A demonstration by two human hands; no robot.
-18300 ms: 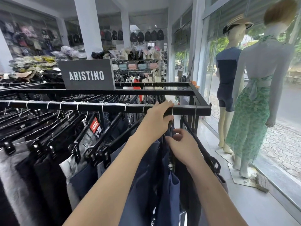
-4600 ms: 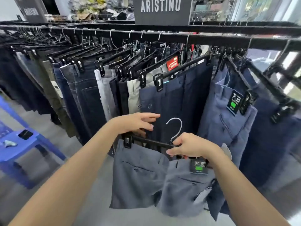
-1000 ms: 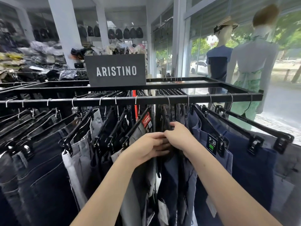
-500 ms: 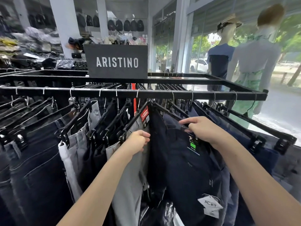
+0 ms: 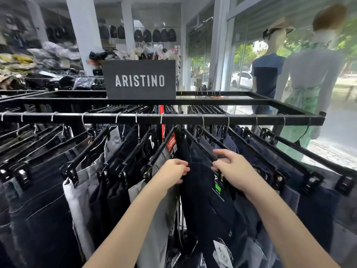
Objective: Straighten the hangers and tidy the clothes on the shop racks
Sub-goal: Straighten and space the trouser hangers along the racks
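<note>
A black rack rail (image 5: 173, 119) carries several clip hangers with trousers and shorts. Straight ahead hangs a pair of dark navy trousers (image 5: 204, 206) with a green size tag (image 5: 219, 187). My right hand (image 5: 229, 169) grips the black bar of its hanger (image 5: 199, 144) near the waistband. My left hand (image 5: 172, 171) pinches the left edge of the same navy waistband, next to light grey trousers (image 5: 154, 209) with a red label (image 5: 172, 144).
A dark ARISTINO sign (image 5: 140, 80) stands on the rack top. Denim and pale trousers (image 5: 77, 190) crowd the left of the rail, blue ones (image 5: 313, 200) the right. Two mannequins (image 5: 309, 78) stand by the window at right. Piles of clothes (image 5: 29, 62) fill the back left.
My left hand has slid right from the grey trousers to the navy waistband edge. My right hand has stayed on the navy pair's hanger, lower in view. The camera has tilted up slightly.
</note>
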